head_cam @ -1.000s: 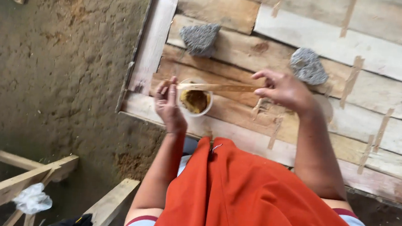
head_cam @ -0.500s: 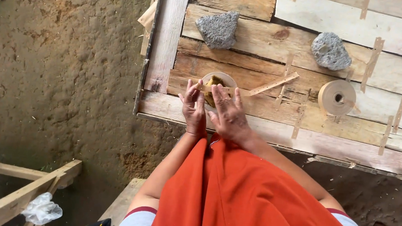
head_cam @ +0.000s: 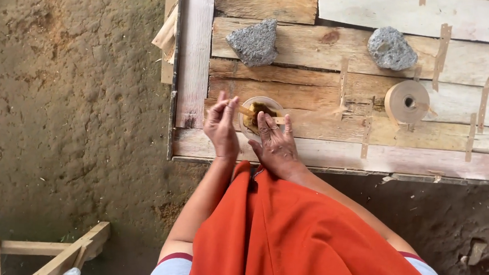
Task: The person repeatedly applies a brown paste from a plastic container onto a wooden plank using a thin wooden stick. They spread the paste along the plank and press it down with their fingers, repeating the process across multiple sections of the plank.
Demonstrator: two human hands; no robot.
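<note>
Landmark: a small round white cup of yellow-brown paste (head_cam: 259,114), standing on the near planks of a rough wooden board surface (head_cam: 344,52) seen from above.

Far left of the cup lies bare brown earth floor (head_cam: 68,83), with a pale timber frame (head_cam: 32,249) at the lower left corner. Just left of the cup is the left hand (head_cam: 221,127), fingers raised and pinched together on the end of a thin pale wooden strip (head_cam: 252,113) that crosses the cup's rim; its grip is closed on that strip. Just right of the cup, the right hand (head_cam: 276,143) lies flat, fingers spread, fingertips touching the cup's rim and the strip; its grip is loose and closes on nothing. Above the cup sits a grey angular stone (head_cam: 254,41). Well to the right rests a tan roll of paper tape (head_cam: 406,101), and above it a rounder grey stone (head_cam: 392,48). An orange garment (head_cam: 306,241) fills the foreground below the cup.

Risk, as a judgement: the cup stands close to the surface's near edge, so a push from the strip or a sideways nudge by the right hand could tip it and spill paste.
</note>
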